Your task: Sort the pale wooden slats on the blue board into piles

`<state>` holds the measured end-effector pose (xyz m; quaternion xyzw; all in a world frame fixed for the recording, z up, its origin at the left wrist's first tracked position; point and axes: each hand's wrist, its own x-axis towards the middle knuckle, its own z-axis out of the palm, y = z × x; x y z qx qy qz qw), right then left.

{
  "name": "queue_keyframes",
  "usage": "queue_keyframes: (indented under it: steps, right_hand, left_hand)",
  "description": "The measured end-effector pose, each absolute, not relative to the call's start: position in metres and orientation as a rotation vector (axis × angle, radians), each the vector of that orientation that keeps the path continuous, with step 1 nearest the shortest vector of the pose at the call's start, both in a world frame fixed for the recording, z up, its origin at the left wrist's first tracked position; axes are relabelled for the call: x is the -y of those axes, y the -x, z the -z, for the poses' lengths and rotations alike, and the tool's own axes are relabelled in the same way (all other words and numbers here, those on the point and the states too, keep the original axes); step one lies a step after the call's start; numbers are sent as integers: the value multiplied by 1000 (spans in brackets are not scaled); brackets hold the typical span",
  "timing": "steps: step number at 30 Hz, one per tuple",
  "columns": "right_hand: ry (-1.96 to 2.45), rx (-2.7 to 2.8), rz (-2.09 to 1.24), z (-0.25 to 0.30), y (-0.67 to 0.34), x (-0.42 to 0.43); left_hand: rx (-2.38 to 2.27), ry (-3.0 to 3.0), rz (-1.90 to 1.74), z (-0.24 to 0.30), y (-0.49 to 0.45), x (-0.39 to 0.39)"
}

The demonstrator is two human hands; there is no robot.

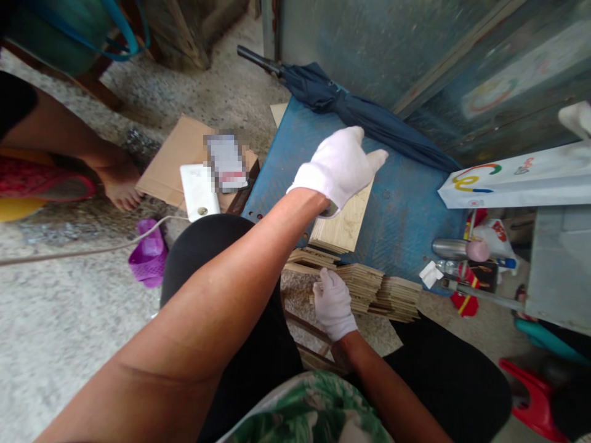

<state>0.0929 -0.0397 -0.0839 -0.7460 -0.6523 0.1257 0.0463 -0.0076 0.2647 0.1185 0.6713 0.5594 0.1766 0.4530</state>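
Observation:
My left hand [339, 163], in a white glove, is held over the blue tabletop [397, 203], with thumb and fingers apart and no object visible in it. Partly under its wrist lies a stack of thin plywood pieces [344, 227]. Lower down, my right hand [333, 304], also gloved in white, has its fingers curled at the edge of a plywood board [307, 263]; its grip is partly hidden. Just right of that hand, more thin plywood boards [364, 284] sit in uneven layers along the near edge of the blue surface.
A dark folded umbrella [346, 101] lies along the far edge. Right are a white paper bag [521, 175] and a metal flask [450, 248]. Left, a phone [227, 161] and white power bank [198, 189] rest on cardboard [173, 157]. A purple slipper [148, 255] and another person's foot [120, 184] are nearby.

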Motion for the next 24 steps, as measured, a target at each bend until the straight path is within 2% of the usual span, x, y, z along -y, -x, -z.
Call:
queue_keyframes:
  steps: [6,9,17,24]
  right_hand:
    - [2562,1737,-744,75,-91,36]
    - [2513,1694,-865,72,-90,36]
    - [2229,1906,-925,89,-90,46]
    - [2306,1882,-1052,69,-96,9]
  left_hand:
    - [-1344,-1778,-450,-121,9,-263]
    - [-1334,-1767,-470,-119,9,-262]
    - [-1326,-1758,-411,-121,10,-262]
    - [-1301,-1786,-314,-120,12,-259]
